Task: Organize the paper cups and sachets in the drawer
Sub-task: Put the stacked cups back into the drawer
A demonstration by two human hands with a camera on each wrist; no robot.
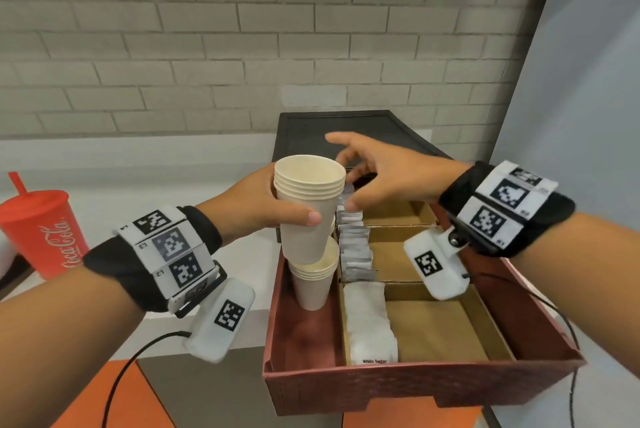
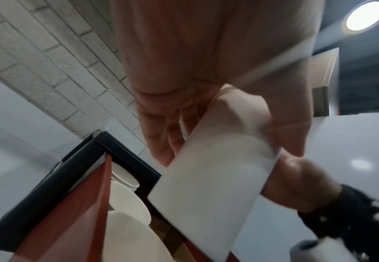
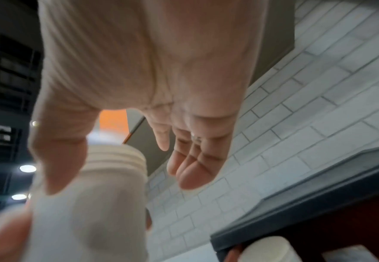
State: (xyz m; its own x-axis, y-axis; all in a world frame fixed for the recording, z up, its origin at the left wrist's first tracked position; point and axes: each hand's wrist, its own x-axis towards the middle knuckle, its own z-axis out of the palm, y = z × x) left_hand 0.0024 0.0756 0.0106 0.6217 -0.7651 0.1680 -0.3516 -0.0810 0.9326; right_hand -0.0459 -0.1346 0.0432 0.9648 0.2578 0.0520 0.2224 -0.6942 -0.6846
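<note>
Both forearms, strapped with marker-printed wristbands, reach out over the red drawer (image 1: 426,393), which is pulled open from a dark cabinet (image 1: 346,129) against the brick wall. Above the drawer's left lane the left hand (image 1: 256,206) has its fingers and thumb wrapped round a nested stack of paper cups (image 1: 306,213), holding it upright and clear of a second cup stack (image 1: 313,280) that stands in that lane directly beneath. Just to the right of the held cups, the right hand (image 1: 384,174) hangs with its fingers spread and loosely bent, grasping nothing; the right wrist view shows the palm empty and the thumb near the stack's rims. Inside the drawer, a row of small sachets (image 1: 355,244) stands on edge beside the cup lane, and white sugar sachets (image 1: 370,320) lie in the compartment nearer the drawer's front, while the cardboard compartments to the right look bare. Well left of the drawer a red Coca-Cola cup (image 1: 41,230) stands on the desk. The step in hand appears to be joining the cups: the next move likely calls for lowering the held stack squarely into the one below, with the free hand ready to steady the rims.
</note>
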